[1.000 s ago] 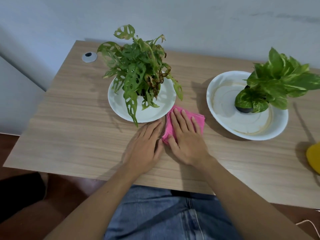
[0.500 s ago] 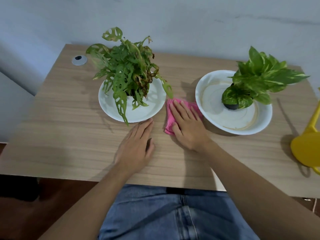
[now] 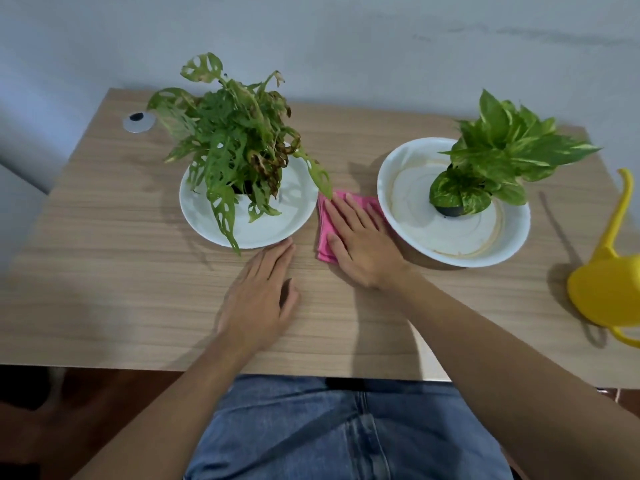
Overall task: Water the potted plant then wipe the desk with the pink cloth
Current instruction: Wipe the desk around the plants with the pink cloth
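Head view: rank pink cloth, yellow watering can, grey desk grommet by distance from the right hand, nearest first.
1. Folded pink cloth: directly under the right hand, between the two white dishes.
2. Yellow plastic watering can: at the desk's right edge.
3. Round grey desk grommet: far-left corner of the wooden desk.

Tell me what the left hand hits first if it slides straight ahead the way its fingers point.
Likely the near rim of the white plate under the holey-leaved plant; the left hand has fingertips almost touching it.
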`<state>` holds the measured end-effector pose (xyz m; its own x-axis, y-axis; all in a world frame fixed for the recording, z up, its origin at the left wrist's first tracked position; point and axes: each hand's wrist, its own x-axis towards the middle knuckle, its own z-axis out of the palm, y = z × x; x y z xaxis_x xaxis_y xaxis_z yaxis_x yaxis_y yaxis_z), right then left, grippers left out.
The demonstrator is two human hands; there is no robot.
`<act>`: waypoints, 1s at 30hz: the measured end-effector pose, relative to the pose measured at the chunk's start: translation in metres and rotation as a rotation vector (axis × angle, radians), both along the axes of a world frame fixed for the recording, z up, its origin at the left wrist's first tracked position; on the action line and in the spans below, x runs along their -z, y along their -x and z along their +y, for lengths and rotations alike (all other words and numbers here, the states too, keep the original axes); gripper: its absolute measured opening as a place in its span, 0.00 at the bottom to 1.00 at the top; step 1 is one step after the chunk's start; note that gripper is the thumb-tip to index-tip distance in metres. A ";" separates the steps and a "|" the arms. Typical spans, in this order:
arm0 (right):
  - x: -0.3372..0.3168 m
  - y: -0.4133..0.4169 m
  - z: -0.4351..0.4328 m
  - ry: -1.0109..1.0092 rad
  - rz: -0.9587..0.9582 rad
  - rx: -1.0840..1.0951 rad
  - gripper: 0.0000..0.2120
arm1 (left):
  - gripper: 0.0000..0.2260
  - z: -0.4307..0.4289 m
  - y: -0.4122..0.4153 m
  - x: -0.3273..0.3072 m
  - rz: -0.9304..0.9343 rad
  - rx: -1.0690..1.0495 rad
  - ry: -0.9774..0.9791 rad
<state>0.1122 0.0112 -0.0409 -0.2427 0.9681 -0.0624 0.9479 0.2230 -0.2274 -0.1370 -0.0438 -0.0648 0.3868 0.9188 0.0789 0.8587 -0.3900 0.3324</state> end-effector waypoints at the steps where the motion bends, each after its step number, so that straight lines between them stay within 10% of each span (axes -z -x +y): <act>1: -0.002 0.006 0.013 0.019 0.005 0.004 0.32 | 0.30 0.000 0.000 0.000 0.002 0.001 0.003; 17: 0.004 -0.040 -0.082 -0.062 -0.051 -0.018 0.32 | 0.29 -0.003 -0.002 -0.001 -0.034 -0.010 -0.026; 30: 0.000 0.028 0.016 0.045 -0.015 0.071 0.33 | 0.24 -0.010 0.002 -0.015 -0.198 -0.069 -0.025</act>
<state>0.0842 0.0270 -0.0411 -0.1725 0.9789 -0.1096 0.9643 0.1452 -0.2214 -0.1388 -0.0538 -0.0503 0.2979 0.9394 0.1698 0.8025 -0.3428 0.4884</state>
